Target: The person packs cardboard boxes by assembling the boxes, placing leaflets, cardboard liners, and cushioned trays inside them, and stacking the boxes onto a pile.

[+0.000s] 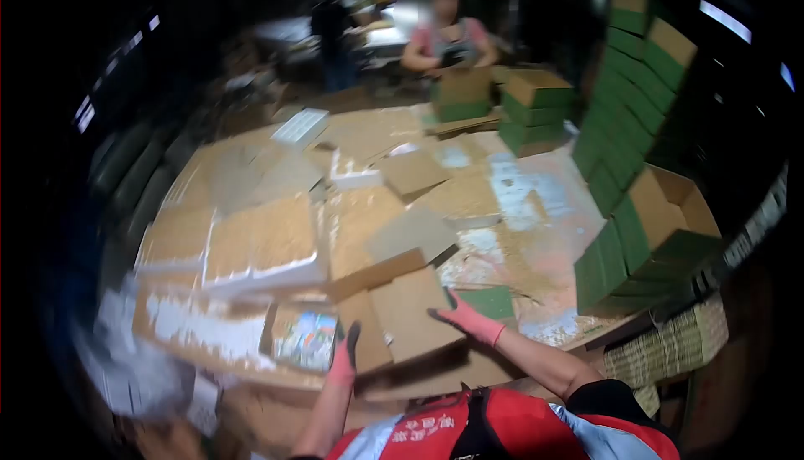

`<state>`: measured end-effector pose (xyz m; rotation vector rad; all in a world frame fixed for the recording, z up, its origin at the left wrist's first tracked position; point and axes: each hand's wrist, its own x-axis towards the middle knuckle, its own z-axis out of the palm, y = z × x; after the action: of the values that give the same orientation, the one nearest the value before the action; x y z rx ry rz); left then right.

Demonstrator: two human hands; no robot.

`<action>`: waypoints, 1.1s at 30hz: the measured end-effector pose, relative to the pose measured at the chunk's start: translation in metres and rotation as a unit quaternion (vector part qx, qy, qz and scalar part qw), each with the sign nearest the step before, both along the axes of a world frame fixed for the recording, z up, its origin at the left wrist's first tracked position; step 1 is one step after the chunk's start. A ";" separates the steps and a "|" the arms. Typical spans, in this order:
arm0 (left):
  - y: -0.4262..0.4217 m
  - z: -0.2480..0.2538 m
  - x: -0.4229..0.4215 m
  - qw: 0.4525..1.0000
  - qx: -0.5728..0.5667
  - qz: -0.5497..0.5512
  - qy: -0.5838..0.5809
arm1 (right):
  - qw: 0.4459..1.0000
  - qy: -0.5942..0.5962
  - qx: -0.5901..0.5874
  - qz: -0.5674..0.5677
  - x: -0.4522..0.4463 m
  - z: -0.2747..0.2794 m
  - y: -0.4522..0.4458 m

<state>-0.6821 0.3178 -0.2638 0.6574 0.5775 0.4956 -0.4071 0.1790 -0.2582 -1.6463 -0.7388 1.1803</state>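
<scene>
An open cardboard box (416, 311) lies at the table's near edge, its flaps spread. My left hand (343, 358), in a pink glove with dark fingertips, is at the box's left side, fingers apart. At the right side is my right hand (471, 319), gloved alike, with thumb and fingers spread against or just over the cardboard. Left of my left hand, a small open box (270, 334) holds colourful printed packets (306, 339). A green sheet or flap (487, 302) lies beyond my right hand.
White trays (261, 238) filled with tan material and loose cardboard pieces (412, 234) cover the table. Green-and-tan boxes (626, 108) stand stacked at the right. Across the table a person (448, 37) handles a box (463, 93); another person (332, 37) stands farther back.
</scene>
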 end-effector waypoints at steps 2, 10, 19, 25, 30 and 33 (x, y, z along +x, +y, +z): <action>-0.005 -0.004 0.010 0.993 -0.001 -0.089 -0.079 | 0.996 -0.019 0.088 -0.027 0.004 0.066 -0.016; -0.092 0.120 0.195 0.958 0.096 -0.254 -0.092 | 0.821 -0.432 0.234 -0.292 0.127 0.260 -0.229; -0.225 0.244 0.504 0.876 0.132 -0.446 -0.129 | 0.672 -0.067 0.374 -0.635 0.367 0.093 -0.488; -0.308 0.270 0.560 0.836 0.187 -0.514 -0.046 | 0.565 -0.405 -0.173 -0.698 0.381 0.048 -0.485; -0.283 0.258 0.544 0.866 0.294 -0.400 0.051 | 0.495 -0.384 0.214 -0.750 0.307 0.131 -0.465; -0.240 0.220 0.499 0.791 0.584 -0.133 0.125 | 0.526 -0.491 0.309 -0.622 0.214 0.119 -0.367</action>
<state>-0.1833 0.0781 -0.0443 1.9970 0.3573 0.4669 -0.1934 -0.1879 -0.1392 -1.4613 -0.2812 -1.0732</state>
